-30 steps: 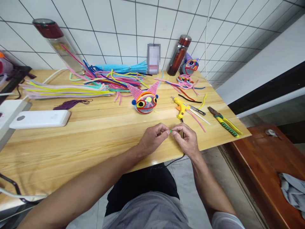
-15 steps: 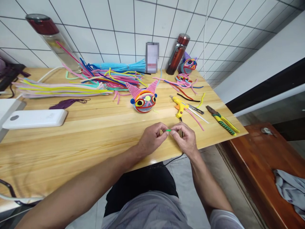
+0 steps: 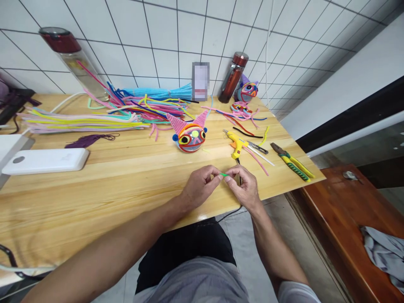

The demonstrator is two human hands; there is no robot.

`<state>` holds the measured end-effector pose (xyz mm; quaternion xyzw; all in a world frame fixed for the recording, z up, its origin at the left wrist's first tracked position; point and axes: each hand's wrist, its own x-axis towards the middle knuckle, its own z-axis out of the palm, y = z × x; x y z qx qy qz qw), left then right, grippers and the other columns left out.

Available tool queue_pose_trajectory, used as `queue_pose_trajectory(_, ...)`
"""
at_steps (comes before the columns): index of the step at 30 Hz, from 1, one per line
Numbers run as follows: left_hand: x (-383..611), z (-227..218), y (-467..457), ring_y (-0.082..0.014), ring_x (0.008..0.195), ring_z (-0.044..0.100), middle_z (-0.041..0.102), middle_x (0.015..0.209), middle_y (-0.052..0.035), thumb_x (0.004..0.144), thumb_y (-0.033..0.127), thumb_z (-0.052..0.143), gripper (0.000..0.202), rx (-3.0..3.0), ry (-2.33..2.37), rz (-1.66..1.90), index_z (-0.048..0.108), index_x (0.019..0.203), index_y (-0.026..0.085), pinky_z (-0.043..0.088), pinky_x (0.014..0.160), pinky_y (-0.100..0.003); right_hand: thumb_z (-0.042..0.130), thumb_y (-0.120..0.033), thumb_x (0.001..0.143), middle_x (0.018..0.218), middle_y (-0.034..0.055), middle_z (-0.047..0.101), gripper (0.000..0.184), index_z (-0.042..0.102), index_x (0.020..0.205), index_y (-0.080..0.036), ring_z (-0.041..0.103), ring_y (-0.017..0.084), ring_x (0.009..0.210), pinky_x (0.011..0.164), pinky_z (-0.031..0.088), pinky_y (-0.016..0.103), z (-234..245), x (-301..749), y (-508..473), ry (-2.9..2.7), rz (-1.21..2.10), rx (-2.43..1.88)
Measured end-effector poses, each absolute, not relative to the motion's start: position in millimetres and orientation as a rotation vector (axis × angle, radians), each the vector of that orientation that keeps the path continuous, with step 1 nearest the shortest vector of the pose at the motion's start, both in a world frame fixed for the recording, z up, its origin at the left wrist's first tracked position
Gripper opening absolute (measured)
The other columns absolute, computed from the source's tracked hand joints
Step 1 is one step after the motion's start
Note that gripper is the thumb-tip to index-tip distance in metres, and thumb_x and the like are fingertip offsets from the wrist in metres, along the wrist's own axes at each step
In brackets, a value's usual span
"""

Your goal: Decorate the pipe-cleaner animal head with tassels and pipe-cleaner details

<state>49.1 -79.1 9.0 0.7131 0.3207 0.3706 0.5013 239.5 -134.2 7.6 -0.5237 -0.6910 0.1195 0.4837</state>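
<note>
Hiding both ends of tiny green pc (image 3: 224, 174), too small to ID, pinching it thumb-to-finger w/ L hand (image 3: 201, 185) & R hand (image 3: 245, 187).

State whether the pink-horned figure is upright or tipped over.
Upright: the pink-horned figure rests on the table, with both horns pointing upward.

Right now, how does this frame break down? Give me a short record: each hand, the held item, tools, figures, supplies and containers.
Left hand: fingers pinching one end of the held item
Right hand: fingers pinching the other end
Held item: small green piece, too small to identify
Tools: yellow glue gun beyond the right hand; pliers farther right
Figures: horned figure beyond the left hand; purple-horned figure by the flask
Supplies: pipe cleaners, back left
Containers: flask; tall bottle
</note>
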Motion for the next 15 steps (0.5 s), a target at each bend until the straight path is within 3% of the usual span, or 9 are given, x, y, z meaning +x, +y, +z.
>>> queue_pose_trajectory(7,48.0,10.2,-79.8,-0.0112,0.06,0.045,0.051,0.064,0.0062,0.096,0.033,0.06,0.019,1.696,0.765,0.885,0.066,0.085,0.02,0.036,0.061,-0.026,0.071,-0.018,0.097,0.079,-0.0012,0.072,0.011,0.071,0.089,-0.025,0.065,0.017,0.072,0.07,0.052,0.031,8.2,239.7,-134.4,-1.668,0.281,-1.284)
queue_pose_trajectory(12,49.5,6.8,-79.7,-0.0086,0.053,0.04,0.057,0.07,0.0077,0.093,0.03,0.066,0.015,1.684,0.784,0.876,0.068,0.102,0.019,0.032,0.053,-0.025,0.068,-0.02,0.097,0.077,-0.0015,0.07,0.013,0.069,0.084,-0.025,0.064,0.016,0.07,0.068,0.05,0.031,8.5,239.6,-134.9,-1.644,0.315,-1.321)
queue_pose_trajectory(15,49.5,6.4,-78.7,-0.0089,0.056,0.043,0.061,0.073,0.0057,0.092,0.025,0.065,0.008,1.758,0.777,0.915,0.069,0.097,0.019,0.036,0.057,-0.024,0.067,-0.023,0.097,0.077,-0.0012,0.07,0.014,0.069,0.084,-0.024,0.063,0.016,0.07,0.068,0.05,0.031,7.5,239.9,-134.6,-1.636,0.344,-1.339)
